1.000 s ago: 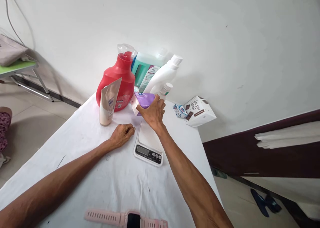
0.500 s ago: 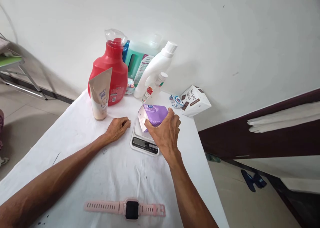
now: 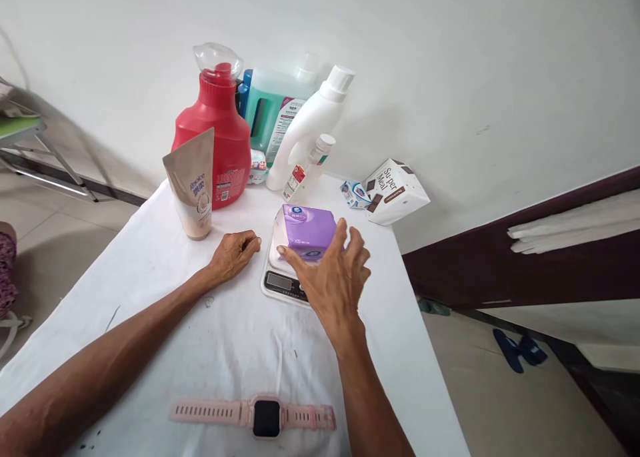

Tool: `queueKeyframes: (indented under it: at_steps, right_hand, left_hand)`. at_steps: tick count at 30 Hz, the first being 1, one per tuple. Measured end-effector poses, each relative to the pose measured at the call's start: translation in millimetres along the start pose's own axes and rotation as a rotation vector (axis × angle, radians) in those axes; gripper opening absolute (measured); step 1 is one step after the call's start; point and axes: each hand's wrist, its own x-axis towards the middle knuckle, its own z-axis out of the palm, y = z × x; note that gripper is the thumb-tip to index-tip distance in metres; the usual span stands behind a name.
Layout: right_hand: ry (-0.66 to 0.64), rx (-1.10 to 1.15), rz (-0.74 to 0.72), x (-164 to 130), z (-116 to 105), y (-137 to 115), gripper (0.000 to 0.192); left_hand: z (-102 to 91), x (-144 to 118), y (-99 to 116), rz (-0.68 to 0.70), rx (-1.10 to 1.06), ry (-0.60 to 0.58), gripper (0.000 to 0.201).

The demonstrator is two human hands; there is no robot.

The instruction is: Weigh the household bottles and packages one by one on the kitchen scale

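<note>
Since half a second ago the purple tissue pack (image 3: 306,231) has gone from tilted in the right hand's grip to lying flat on the white kitchen scale (image 3: 283,277), and a second ago it lay farther back among the bottles. That right hand (image 3: 334,279) now has its fingers spread wide and loose; the fingertips sit at the pack's near edge and right side, and whether they touch it cannot be told, but they have no hold on it. At the scale's near end the display strip shows partly, to the left of the hand. Beside the scale, the left hand (image 3: 234,253) rests on the white tablecloth (image 3: 150,290) curled into a loose fist, holding nothing that can be seen.

Behind the scale, against the wall, stand a red detergent jug (image 3: 220,137), a teal liquid jug (image 3: 267,113), a white bottle (image 3: 310,127) and a small bottle (image 3: 307,170) leaning in front of it. A beige tube (image 3: 193,183) stands upright just in front of the red jug. To the right a white "Super Meal" box (image 3: 396,191) lies tilted with a small blue-and-white packet (image 3: 353,193) touching it. Near the table's front edge lies a pink smartwatch (image 3: 253,415), its straps laid out flat
</note>
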Motion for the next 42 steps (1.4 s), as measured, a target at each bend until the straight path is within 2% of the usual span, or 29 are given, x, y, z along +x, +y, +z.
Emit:
queueKeyframes:
  at_steps: [2,4,6,10,13,23,42]
  right_hand:
    - [0.082,0.100,-0.026,-4,-11,13,0.097]
    - [0.147,0.266,-0.020,-8,-14,33,0.074]
    - [0.147,0.463,0.076,-12,-6,57,0.055]
    - [0.051,0.845,0.366,-18,28,98,0.050]
    - [0.092,0.984,0.449,-19,45,114,0.047]
    - [-0.024,0.965,0.379,-20,37,124,0.045]
    - [-0.074,0.926,0.404,-18,37,125,0.044]
  left_hand:
    - [0.2,0,0,-0.009,0.001,-0.002,0.034]
    - [0.4,1,0,-0.017,-0.002,-0.005,0.034]
    - [0.6,1,-1,-0.022,-0.002,-0.008,0.034]
    - [0.4,1,0,-0.035,0.005,-0.013,0.035]
    - [0.2,0,3,-0.044,0.012,-0.017,0.036]
    - [-2.6,-4,7,-0.039,0.043,-0.041,0.035]
    - [-2.9,-4,7,-0.026,0.071,-0.047,0.036]
